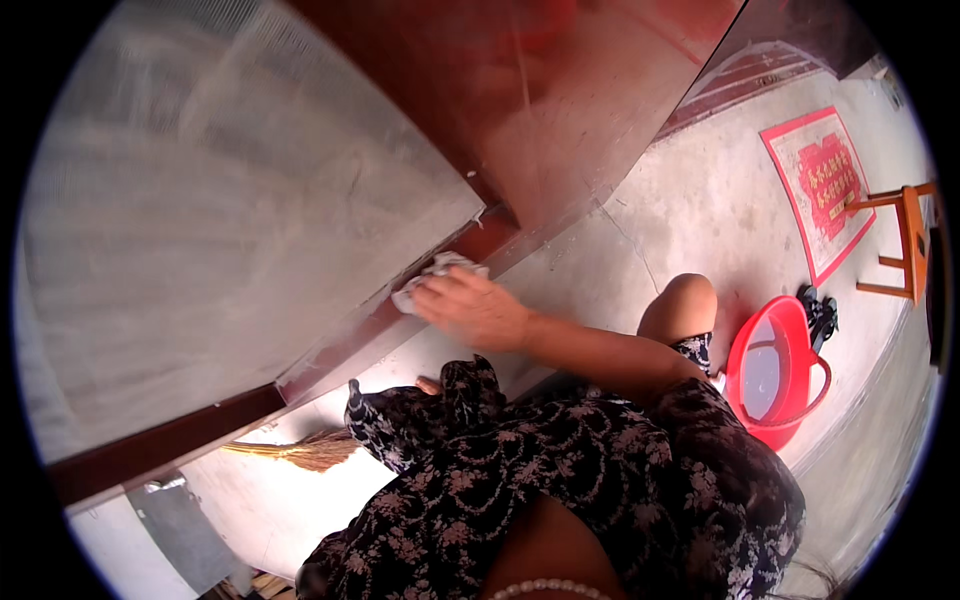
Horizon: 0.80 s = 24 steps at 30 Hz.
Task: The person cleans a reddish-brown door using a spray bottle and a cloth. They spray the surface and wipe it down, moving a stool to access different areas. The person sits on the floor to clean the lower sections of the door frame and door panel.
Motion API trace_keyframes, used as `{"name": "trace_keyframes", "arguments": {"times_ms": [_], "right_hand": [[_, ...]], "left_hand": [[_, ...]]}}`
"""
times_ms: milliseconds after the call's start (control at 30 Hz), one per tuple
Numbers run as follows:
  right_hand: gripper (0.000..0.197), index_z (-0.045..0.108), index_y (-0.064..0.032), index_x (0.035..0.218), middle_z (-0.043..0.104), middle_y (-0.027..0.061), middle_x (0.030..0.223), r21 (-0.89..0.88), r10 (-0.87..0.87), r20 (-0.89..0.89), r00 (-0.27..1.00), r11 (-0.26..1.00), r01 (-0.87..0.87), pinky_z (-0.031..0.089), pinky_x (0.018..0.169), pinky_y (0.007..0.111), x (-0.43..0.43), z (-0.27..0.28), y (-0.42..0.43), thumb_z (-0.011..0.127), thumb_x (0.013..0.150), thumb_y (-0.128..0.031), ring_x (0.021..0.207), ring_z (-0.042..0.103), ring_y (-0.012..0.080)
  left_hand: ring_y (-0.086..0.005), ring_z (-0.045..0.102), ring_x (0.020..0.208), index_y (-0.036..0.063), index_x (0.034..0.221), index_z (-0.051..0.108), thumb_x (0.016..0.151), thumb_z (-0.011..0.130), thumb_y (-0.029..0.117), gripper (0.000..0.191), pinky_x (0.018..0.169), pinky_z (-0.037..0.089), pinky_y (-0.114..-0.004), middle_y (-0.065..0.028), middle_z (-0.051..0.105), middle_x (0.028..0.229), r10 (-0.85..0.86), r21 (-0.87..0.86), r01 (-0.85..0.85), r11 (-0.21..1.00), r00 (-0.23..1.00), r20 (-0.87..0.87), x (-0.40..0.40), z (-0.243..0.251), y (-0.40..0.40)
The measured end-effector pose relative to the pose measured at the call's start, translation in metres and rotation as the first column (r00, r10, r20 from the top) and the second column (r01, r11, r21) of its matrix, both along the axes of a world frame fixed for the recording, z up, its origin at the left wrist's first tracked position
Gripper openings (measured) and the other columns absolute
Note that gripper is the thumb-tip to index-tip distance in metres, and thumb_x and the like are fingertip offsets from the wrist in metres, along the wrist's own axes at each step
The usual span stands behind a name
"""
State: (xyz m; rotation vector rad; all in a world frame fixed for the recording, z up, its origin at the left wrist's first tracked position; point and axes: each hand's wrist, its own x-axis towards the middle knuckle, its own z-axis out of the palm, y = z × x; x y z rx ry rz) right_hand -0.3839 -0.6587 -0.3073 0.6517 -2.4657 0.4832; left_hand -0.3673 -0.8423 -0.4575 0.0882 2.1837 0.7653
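Note:
My right hand [471,309] presses a crumpled, pale cloth [450,266] on the dark red lower rail of a framed panel [341,352]. Its fingers are bent over the cloth, and the arm reaches in from the right. The rail meets an upright red post near a corner above the hand. A large dull grey panel [225,225] fills the frame on the left. My left hand is not in view; a small bit of skin beside the floral clothing is too unclear to name.
A red plastic tub [795,420] holding cloudy water stands at the right, by dark shoes [821,315]. Beyond are a wooden stool [911,240] and a red-bordered mat [795,202] bearing writing. A straw broom [319,450] lies on the floor at lower left.

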Motion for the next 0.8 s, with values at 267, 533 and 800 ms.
{"name": "trace_keyframes", "arguments": {"times_ms": [267,533,800], "right_hand": [[0.041,0.058,-0.004,0.123,0.055,0.0099,0.128,0.153,0.011,-0.264,0.965,0.988,0.031,0.033,0.111,0.04,-0.004,-0.004,0.003,0.053,0.084,-0.016,0.124,0.047,0.0215],[0.039,0.061,-0.0053,0.118,0.055,0.0084,0.133,-0.046,-0.234,-0.163,0.959,0.972,0.229,0.039,0.103,0.043,0.016,0.011,0.069,0.057,0.079,-0.009,0.124,0.05,0.0238],[0.037,0.059,-0.0023,0.117,0.053,0.0071,0.133,-0.16,-0.041,-0.094,0.995,0.987,0.026,0.034,0.109,0.045,0.007,0.006,-0.045,0.056,0.08,-0.001,0.128,0.046,0.0241]], "left_hand": [[-0.0267,0.062,0.103,0.0025,0.127,0.054,0.087,0.063,0.009,0.041,0.089,0.049,-0.037,-0.0158,0.06,0.122,-0.054,0.068,0.053,0.996,0.998,0.012,0.034,0.037,-0.03],[-0.0268,0.062,0.103,0.0023,0.127,0.054,0.088,0.063,0.009,0.041,0.089,0.049,-0.037,-0.0155,0.06,0.123,-0.21,0.24,0.183,0.953,0.974,0.09,0.084,0.207,-0.096],[-0.0373,0.052,0.113,0.004,0.125,0.054,0.083,0.069,0.013,0.045,0.096,0.045,-0.041,-0.0183,0.049,0.13,0.098,-0.162,-0.364,0.917,0.6,-0.794,0.084,0.186,-0.186]]}}
